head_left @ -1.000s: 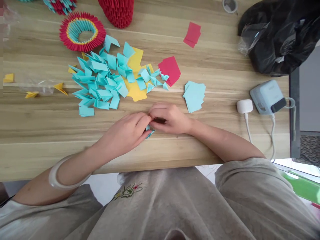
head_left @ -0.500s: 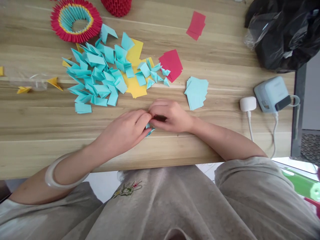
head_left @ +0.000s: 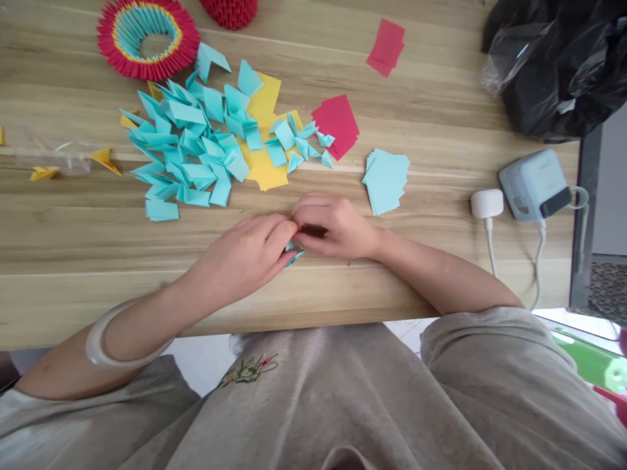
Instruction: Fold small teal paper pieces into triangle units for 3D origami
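Observation:
My left hand (head_left: pixel 242 258) and my right hand (head_left: pixel 333 227) meet at the front middle of the wooden table (head_left: pixel 441 163). Both are pinched on one small light-blue folded paper piece (head_left: pixel 292 254), mostly hidden under the fingers, pressed on the tabletop. A pale bangle (head_left: pixel 105 339) circles my left wrist. Just behind the hands lies a pile of folded light-blue paper pieces (head_left: pixel 191 150) over yellow sheets (head_left: pixel 264 166). To the right of my right hand is a stack of flat light-blue squares (head_left: pixel 386 183).
A red, yellow and blue paper ring (head_left: pixel 147 36) and a red paper cylinder (head_left: pixel 229 12) stand at the back left. Red squares (head_left: pixel 337 124) lie mid-table, more red squares (head_left: pixel 386 46) farther back. A black plastic bag (head_left: pixel 553 65), a small blue device (head_left: pixel 533 186) and a white plug (head_left: pixel 486 203) sit right.
The hands keep their pinch on the blue piece in the same spot. The view has tipped down slightly, so the things on the table sit higher in the picture.

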`<state>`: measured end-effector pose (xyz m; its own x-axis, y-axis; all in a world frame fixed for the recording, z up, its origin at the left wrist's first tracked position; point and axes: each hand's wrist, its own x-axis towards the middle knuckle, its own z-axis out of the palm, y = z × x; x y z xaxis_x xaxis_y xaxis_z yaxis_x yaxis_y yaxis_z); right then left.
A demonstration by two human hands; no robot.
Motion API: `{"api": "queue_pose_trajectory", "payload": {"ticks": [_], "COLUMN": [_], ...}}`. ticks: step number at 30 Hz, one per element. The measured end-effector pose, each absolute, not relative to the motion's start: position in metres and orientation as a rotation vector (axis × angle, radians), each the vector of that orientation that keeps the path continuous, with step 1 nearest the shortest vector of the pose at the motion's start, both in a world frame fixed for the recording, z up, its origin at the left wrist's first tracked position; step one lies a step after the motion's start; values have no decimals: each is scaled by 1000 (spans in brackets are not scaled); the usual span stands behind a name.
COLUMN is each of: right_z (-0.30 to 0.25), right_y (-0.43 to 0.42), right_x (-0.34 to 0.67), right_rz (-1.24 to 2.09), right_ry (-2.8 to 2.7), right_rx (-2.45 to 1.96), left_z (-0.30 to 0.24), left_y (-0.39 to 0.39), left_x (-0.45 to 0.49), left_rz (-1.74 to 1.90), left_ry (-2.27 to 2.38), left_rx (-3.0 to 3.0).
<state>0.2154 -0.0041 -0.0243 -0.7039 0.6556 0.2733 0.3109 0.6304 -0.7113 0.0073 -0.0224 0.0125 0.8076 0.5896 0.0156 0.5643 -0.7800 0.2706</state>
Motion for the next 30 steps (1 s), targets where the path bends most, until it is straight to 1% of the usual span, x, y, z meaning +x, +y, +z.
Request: {"api": "queue_pose_trajectory", "payload": {"ticks": [30], "right_z": [-23], "right_y": [-4], "right_x": [215], "right_rz": [910], "right_ry": [-2344], "right_rx": [-768], "left_z": [12], "left_y": [-24], "left_x": [7], "left_rz": [155], "left_ry": [894], "left_rx": [2720]}}
